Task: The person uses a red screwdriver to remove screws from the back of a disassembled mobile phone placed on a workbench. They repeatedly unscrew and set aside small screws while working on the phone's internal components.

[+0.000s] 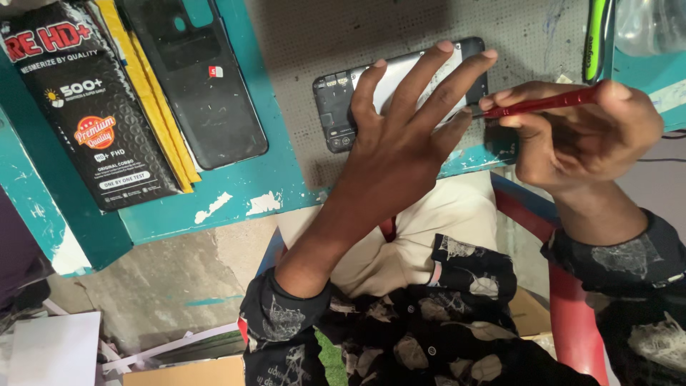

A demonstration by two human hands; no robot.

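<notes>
An opened smartphone [339,100] with its back removed lies face down on a grey perforated mat [314,36]. My left hand [400,136] presses flat on the phone, fingers spread, covering most of its silver middle. My right hand [579,139] grips a red-handled screwdriver [547,102], whose tip meets the phone's right edge beside my left fingertips. The phone's dark top section with the camera stays visible at the left.
A black phone back cover [204,78] lies on the teal table [236,193], next to a black packaging pouch [86,107] over a yellow envelope. A green-black tool [594,39] and a clear bag sit at top right. A red chair [564,286] and floor clutter lie below.
</notes>
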